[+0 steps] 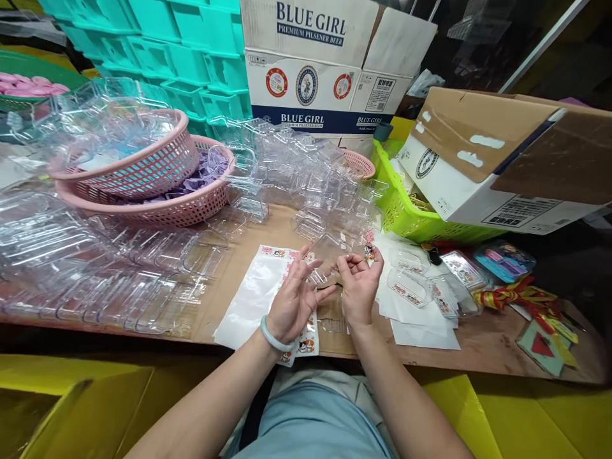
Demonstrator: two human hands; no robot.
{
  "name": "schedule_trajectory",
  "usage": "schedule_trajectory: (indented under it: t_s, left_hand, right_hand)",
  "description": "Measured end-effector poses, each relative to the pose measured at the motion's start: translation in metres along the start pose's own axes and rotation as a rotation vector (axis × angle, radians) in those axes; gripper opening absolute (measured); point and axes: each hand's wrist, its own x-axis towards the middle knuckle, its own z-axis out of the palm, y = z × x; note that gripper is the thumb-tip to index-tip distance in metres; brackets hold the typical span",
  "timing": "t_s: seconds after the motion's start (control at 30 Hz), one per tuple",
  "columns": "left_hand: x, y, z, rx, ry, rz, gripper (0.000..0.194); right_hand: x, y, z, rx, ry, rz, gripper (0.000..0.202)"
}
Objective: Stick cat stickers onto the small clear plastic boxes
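Above the table's front edge, my left hand (pixel 292 305) has its fingers spread, with a pale bangle on the wrist. My right hand (pixel 359 287) is curled in a pinch beside it. A small clear sticker (pixel 370 252) with a cat and pink print shows at its fingertips. Between and just beyond both hands is a clear plastic case (pixel 331 247); whether the left fingertips touch it I cannot tell. Under and left of my left hand lies a white sticker sheet (pixel 253 290) with cat prints along its edges.
Clear plastic cases (pixel 119 280) cover the left side, with more (pixel 291 159) behind. Stacked pink baskets (pixel 182 213) stand back left. At right are a green basket (pixel 406 220), a cardboard box (pixel 478 146), white papers (pixel 425 335) with printed pieces, and a red-yellow ribbon (pixel 507 294).
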Motion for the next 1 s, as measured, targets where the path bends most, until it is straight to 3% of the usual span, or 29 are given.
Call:
schedule_trajectory:
  t_s: [0.1,0.17,0.23,0.3,0.4,0.5,1.0]
  left_hand:
    - [-0.005,0.013,-0.012,0.136,0.068,0.064,0.046]
    - [-0.007,0.023,-0.022,0.312,0.105,0.067,0.045]
    - [-0.009,0.031,-0.033,0.456,0.095,0.008,0.046]
    - [-0.010,0.034,-0.041,0.519,0.068,-0.074,0.049]
    - [-0.011,0.033,-0.045,0.508,0.075,-0.134,0.052]
    - [-0.010,0.029,-0.042,0.445,0.092,-0.143,0.049]
    - [-0.006,0.028,-0.048,0.495,0.030,-0.152,0.045]
  right_hand:
    - [0.004,-0.004,-0.015,-0.072,-0.092,-0.034,0.062]
    - [0.010,-0.015,-0.025,-0.136,-0.063,-0.088,0.046]
    - [0.012,-0.030,-0.031,-0.180,-0.071,-0.094,0.024]
    - [0.009,-0.044,-0.029,-0.180,-0.204,-0.004,0.017]
    - [-0.001,-0.053,-0.019,-0.138,-0.417,0.219,0.020]
    - [-0.008,-0.050,-0.011,-0.143,-0.473,0.346,0.025]
    - [-0.001,-0.050,-0.011,-0.403,-0.651,0.340,0.029]
